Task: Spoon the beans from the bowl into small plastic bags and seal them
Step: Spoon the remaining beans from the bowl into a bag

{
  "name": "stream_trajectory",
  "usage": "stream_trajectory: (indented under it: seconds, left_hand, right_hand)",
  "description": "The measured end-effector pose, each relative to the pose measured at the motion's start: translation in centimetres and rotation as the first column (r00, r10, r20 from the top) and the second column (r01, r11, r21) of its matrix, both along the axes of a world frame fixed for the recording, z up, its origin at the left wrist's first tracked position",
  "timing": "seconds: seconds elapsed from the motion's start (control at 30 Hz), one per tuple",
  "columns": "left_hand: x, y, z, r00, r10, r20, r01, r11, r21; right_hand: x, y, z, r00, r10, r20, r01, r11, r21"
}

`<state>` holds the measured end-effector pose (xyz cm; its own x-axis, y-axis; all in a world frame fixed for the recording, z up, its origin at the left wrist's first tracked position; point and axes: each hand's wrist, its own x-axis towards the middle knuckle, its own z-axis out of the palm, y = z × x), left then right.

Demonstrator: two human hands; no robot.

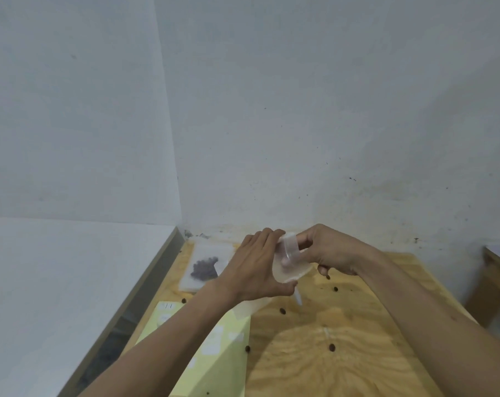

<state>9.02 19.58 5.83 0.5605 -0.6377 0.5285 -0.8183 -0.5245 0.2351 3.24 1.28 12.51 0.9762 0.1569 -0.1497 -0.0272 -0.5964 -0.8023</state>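
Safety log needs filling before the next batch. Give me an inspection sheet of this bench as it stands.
Surface: plywood table, loose beans scattered on it.
Job's things: small plastic bag held up above the table; filled bag of beans lying at far left; bowl and spoon not seen.
Clutter: yellow sheet at near left.
Grippers: left hand and right hand both pinch the small plastic bag.
Cables: nothing seen.
Surroundings: white wall; white surface at left.
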Motion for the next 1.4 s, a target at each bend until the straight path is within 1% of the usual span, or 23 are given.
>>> stream_trajectory:
  seconds: [0.2,0.23,0.3,0.33,0.37,0.4,0.43,0.47,0.5,0.57,0.6,0.67,0.77,0.87,0.97,1.07,1.13,1.17,1.27,1.3,1.33,1.37,1.4]
  left_hand:
    - [-0.2,-0.8,0.2,0.982,0.168,-0.090,-0.172,0.984,-0.039]
    - [0.0,-0.6,0.2,0.975,0.191,-0.118,-0.196,0.980,-0.040]
    - [0.7,0.2,-0.1,0.953,0.241,-0.182,-0.250,0.968,-0.027]
    - [1.1,0.8,-0.3,0.937,0.276,-0.212,-0.287,0.958,-0.018]
    - [1.5,1.4,-0.5,0.917,0.310,-0.251,-0.322,0.947,-0.009]
    - [1.9,1.9,-0.5,0.890,0.337,-0.308,-0.356,0.935,-0.005]
    - [2.2,2.3,-0.4,0.855,0.350,-0.384,-0.382,0.924,-0.010]
    - [2.5,2.6,-0.4,0.815,0.343,-0.466,-0.400,0.916,-0.025]
    - [2.8,2.7,-0.3,0.771,0.317,-0.551,-0.407,0.912,-0.045]
    - [3.4,2.5,-0.3,0.678,0.226,-0.699,-0.401,0.911,-0.094]
    - [3.5,2.1,-0.2,0.633,0.170,-0.755,-0.393,0.911,-0.125]
    - [3.8,1.2,-0.4,0.544,0.077,-0.836,-0.377,0.912,-0.162]
    - [4.1,0.0,-0.9,0.438,0.019,-0.899,-0.338,0.930,-0.145]
    - [4.7,-0.8,-1.6,0.367,0.021,-0.930,-0.371,0.920,-0.125]
    - [5.0,-1.2,-1.8,0.342,0.005,-0.940,-0.397,0.907,-0.139]
    - [5.3,-1.3,-2.0,0.377,0.005,-0.926,-0.410,0.897,-0.162]
    - [5.6,-1.2,-2.0,0.398,0.003,-0.917,-0.410,0.895,-0.175]
    - [5.6,-1.2,-1.8,0.406,0.006,-0.914,-0.412,0.894,-0.177]
    - [5.8,-1.0,-1.3,0.432,-0.016,-0.902,-0.409,0.887,-0.212]
    - [5.9,-1.0,-1.1,0.434,-0.024,-0.900,-0.404,0.888,-0.218]
    - [5.9,-1.1,-1.0,0.437,-0.034,-0.899,-0.394,0.891,-0.226]
    - [6.0,-1.2,-0.8,0.441,-0.044,-0.896,-0.382,0.895,-0.232]
    - [6.0,-1.3,-0.6,0.449,-0.054,-0.892,-0.364,0.901,-0.237]
  right_hand:
    - [0.9,0.6,-0.3,0.999,-0.027,0.046,0.028,0.999,-0.017]
    - [1.1,0.6,-0.4,0.995,-0.059,0.079,0.058,0.998,0.011]
    - [1.2,0.3,-0.5,0.970,-0.187,0.154,0.170,0.979,0.116]
    - [1.2,0.0,-0.8,0.950,-0.251,0.184,0.228,0.964,0.137]
    - [1.2,-0.4,-1.1,0.931,-0.298,0.212,0.284,0.954,0.093]
    - [1.1,-0.8,-1.6,0.923,-0.311,0.225,0.324,0.946,-0.022]
    - [1.0,-1.0,-2.2,0.933,-0.295,0.205,0.331,0.928,-0.172]
    - [0.6,-1.0,-2.9,0.953,-0.266,0.147,0.300,0.899,-0.320]
    - [0.2,-0.7,-3.6,0.968,-0.241,0.066,0.245,0.867,-0.434]
    - [-0.6,0.3,-5.0,0.981,-0.178,-0.071,0.103,0.803,-0.587]
    - [-1.0,1.0,-5.7,0.983,-0.149,-0.103,0.051,0.771,-0.635]
    - [-1.0,1.7,-7.5,0.991,-0.117,-0.066,0.043,0.740,-0.671]
    - [-0.5,1.9,-9.2,0.994,-0.094,0.064,0.112,0.709,-0.696]
    - [0.1,1.6,-9.2,0.966,-0.082,0.245,0.236,0.667,-0.706]
    - [1.1,0.8,-8.9,0.902,-0.118,0.416,0.393,0.625,-0.674]
    - [2.2,-0.1,-9.1,0.792,-0.101,0.602,0.550,0.546,-0.632]
    - [2.2,-0.2,-8.9,0.731,-0.070,0.678,0.604,0.528,-0.597]
    - [2.0,-0.4,-8.8,0.717,-0.062,0.695,0.613,0.531,-0.585]
    - [1.8,-0.4,-9.8,0.747,-0.043,0.663,0.584,0.518,-0.625]
    - [1.7,-0.1,-10.0,0.765,-0.090,0.638,0.574,0.545,-0.611]
    - [1.7,0.5,-9.9,0.771,-0.151,0.619,0.573,0.590,-0.569]
    - [1.2,1.2,-9.7,0.797,-0.200,0.571,0.549,0.634,-0.545]
    - [0.8,1.9,-9.5,0.806,-0.264,0.531,0.542,0.690,-0.479]
